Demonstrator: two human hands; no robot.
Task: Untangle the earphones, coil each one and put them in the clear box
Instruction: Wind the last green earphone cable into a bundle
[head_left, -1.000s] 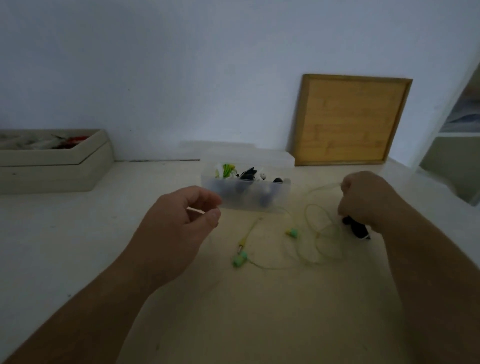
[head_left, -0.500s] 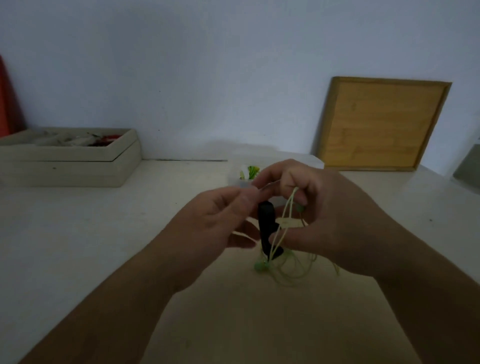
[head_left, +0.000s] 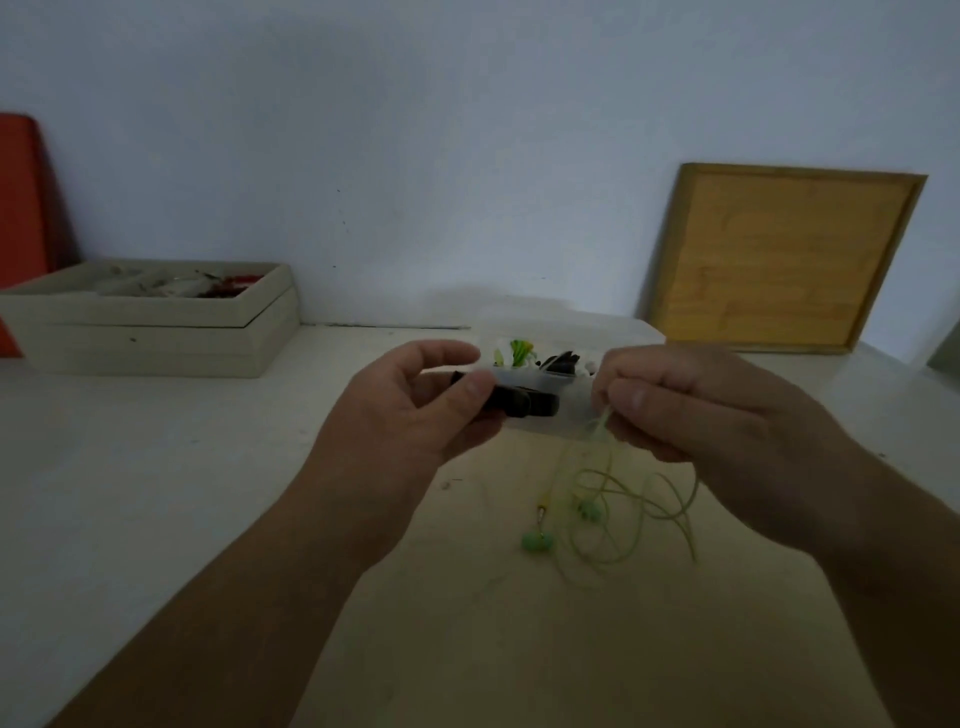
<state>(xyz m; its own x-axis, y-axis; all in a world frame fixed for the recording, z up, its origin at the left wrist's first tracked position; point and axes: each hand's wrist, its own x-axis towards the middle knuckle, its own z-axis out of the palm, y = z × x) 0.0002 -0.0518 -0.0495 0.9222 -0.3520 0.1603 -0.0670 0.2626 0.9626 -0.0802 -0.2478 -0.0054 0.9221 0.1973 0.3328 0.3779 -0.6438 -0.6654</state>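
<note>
My left hand (head_left: 410, 410) holds a black strap-like piece (head_left: 524, 402) between thumb and fingers, lying sideways in front of the clear box (head_left: 550, 421). My right hand (head_left: 691, 405) pinches the pale green earphone cable (head_left: 613, 499) just right of it. The cable hangs down in loose loops onto the table, with its green earbuds (head_left: 537, 543) and plug resting there. The clear box sits behind my hands and holds green, white and black coiled earphones (head_left: 519, 351); my hands hide much of it.
A beige open box (head_left: 156, 322) with odds and ends stands at the back left beside a red object (head_left: 21, 208). A wooden square board (head_left: 779, 257) leans on the wall at the back right. The table (head_left: 156, 493) is pale.
My hands have drawn apart. The black piece has gone from upright in my right hand to sideways in my left. The green cable now hangs from my right hand.
</note>
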